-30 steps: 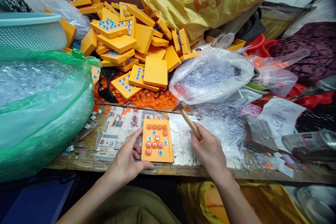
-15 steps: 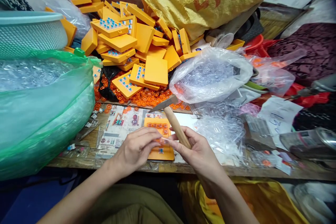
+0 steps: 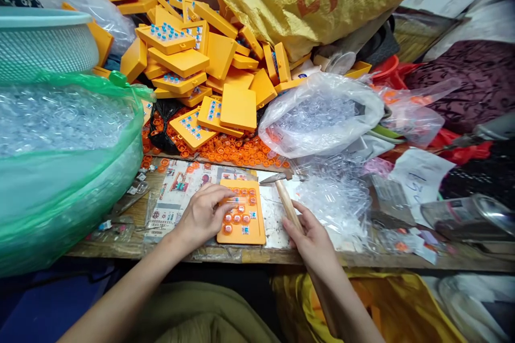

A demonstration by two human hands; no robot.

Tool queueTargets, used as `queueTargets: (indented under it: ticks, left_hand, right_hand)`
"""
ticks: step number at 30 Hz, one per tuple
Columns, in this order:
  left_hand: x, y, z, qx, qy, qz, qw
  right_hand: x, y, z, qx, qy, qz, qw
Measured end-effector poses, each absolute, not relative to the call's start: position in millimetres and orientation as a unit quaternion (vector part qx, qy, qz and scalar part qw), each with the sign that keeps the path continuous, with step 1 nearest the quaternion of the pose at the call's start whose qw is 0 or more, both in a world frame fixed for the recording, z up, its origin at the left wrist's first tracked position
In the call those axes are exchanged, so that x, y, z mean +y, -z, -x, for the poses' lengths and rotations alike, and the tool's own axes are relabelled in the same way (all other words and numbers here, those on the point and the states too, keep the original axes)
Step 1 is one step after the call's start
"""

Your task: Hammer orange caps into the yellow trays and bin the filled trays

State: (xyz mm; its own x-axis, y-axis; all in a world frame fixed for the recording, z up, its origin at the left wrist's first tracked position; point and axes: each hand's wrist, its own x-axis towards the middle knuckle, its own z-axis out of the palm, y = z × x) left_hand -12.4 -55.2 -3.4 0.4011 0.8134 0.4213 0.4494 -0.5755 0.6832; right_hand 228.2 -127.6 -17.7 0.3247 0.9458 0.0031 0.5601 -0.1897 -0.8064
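Under my left hand (image 3: pixel 206 210) lies a flat orange-yellow plastic plate (image 3: pixel 257 233). Rows of round orange rings (image 3: pixel 237 218) sit on it, with small blue-and-white pieces (image 3: pixel 245 230) near its lower right. Thumb and forefinger of that hand pinch a small clear plastic piece (image 3: pixel 233 201) just above the plate; its exact shape is hard to make out. My right hand (image 3: pixel 308 230) is closed round the wooden handle of a hammer (image 3: pixel 286 198), to the right of the plate. The hammer's slim metal head points left, close to the plate's upper right corner.
Similar orange plates (image 3: pixel 238 107) are heaped at the back above loose orange rings (image 3: pixel 241 156). A green bag (image 3: pixel 72 193) of clear parts bulges on the left. To the right are a white bag (image 3: pixel 281 131) and a pile of clear pieces (image 3: pixel 338 206).
My hands have moved apart. The right one has gone right and down with the hammer, uncovering more of the plate. The left has shifted slightly left with the clear piece.
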Motion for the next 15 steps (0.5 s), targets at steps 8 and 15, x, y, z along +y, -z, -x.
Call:
queueTargets:
  ticks: [8, 15]
  left_hand:
    - [-63, 8, 14, 0.444, -0.381, -0.765, 0.27]
    - [-56, 18, 5, 0.432, -0.407, -0.757, 0.274]
  right_hand:
    - [-108, -3, -207, -0.611, -0.134, 0.702, 0.34]
    - [-81, 12, -167, -0.645, -0.164, 0.642, 0.381]
